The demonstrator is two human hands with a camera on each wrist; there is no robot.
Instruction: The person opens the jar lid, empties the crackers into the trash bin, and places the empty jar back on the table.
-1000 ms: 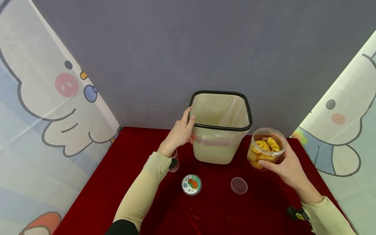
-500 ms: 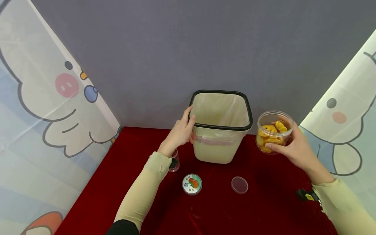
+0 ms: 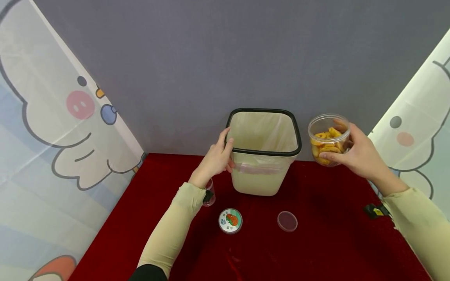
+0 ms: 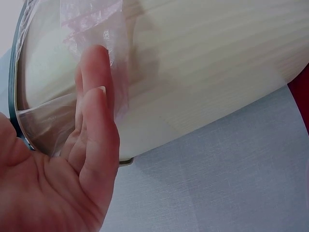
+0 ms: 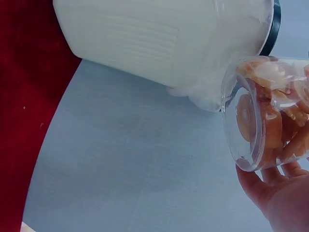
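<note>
A cream waste bin (image 3: 258,181) with a black rim and a plastic liner stands at the back of the red table (image 3: 316,249). My left hand (image 3: 216,160) rests flat against the bin's left wall just under the rim; in the left wrist view its straight fingers (image 4: 94,111) press on the liner and wall (image 4: 217,72). My right hand (image 3: 362,158) grips a clear, lidless jar (image 3: 327,136) of yellow-orange snacks. It holds the jar in the air just right of the bin, at rim height. In the right wrist view the jar (image 5: 270,116) lies tilted beside the bin (image 5: 159,38).
A round printed lid (image 3: 230,221) and a small clear lid (image 3: 287,221) lie on the cloth in front of the bin. A small clear cup (image 3: 209,193) stands behind my left wrist. A grey wall and cartoon curtains enclose the table.
My right hand has lifted the jar up and slightly back, from near the table to the height of the bin's rim. The left hand has stayed on the bin.
</note>
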